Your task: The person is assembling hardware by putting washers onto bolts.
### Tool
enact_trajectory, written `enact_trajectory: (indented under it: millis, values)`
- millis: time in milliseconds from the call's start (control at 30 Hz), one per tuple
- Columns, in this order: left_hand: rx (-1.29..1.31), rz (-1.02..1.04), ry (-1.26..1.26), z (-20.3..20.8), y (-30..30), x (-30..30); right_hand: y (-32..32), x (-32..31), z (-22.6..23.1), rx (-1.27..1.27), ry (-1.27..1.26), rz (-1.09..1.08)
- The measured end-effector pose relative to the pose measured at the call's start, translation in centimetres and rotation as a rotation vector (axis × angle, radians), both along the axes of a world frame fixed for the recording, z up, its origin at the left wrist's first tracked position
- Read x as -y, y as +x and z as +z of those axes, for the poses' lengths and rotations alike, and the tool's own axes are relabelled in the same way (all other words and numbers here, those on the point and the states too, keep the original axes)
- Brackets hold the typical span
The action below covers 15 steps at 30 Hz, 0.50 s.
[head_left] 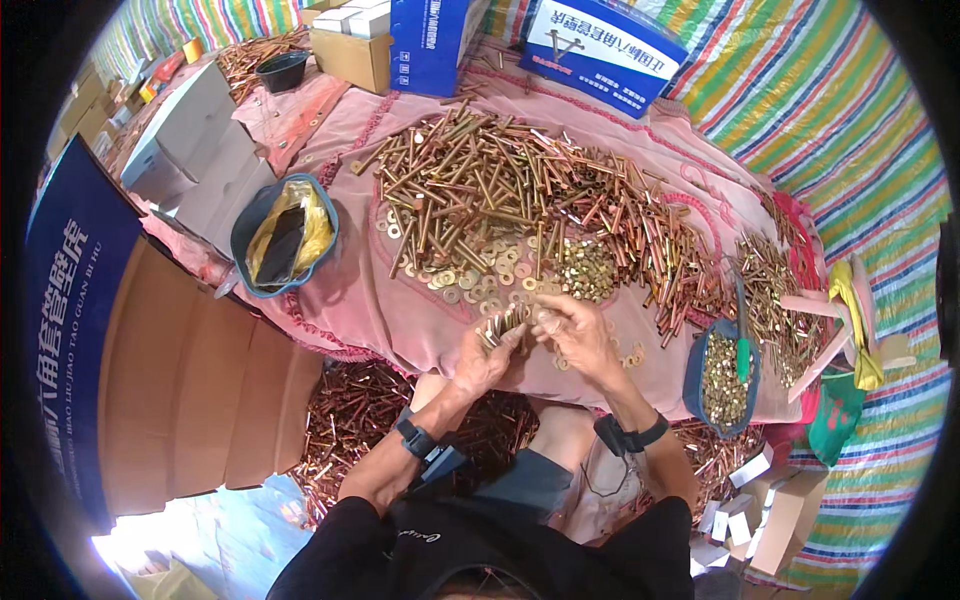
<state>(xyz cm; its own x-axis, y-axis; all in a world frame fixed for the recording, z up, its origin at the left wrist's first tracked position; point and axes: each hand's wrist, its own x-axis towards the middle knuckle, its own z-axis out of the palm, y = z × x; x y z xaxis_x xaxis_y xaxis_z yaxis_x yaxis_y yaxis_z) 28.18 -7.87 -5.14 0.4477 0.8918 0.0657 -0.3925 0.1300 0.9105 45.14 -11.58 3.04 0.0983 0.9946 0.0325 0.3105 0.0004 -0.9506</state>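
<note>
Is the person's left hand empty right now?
No, the left hand holds a cluster of small metal fasteners between its thumb and fingers.

The left fingers (513, 338) partly hide the metal pieces (499, 323) they hold, too small to count.

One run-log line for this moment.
left hand: holding metal pieces | right hand: beside left, contents unclear | near: washers, nuts | beyond: bolt pile

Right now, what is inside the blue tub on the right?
The tub holds many small golden pieces; a green thing lies over some. The pieces cover the bottom, which cannot be seen.
</note>
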Motion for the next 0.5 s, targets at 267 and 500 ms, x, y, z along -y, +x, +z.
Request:
enact_trajectory:
  millis: [267, 500]
  values:
    - [-0.010, 0.123, -0.006, 2.0, 0.2, 0.4, 6.3, 4.7, -2.8, 0.224, -0.261, -0.425]
    - [-0.137, 0.025, 0.212, 1.1, -0.7, 0.4, 5.6, 7.2, -0.5, 0.477, -0.331, -0.529]
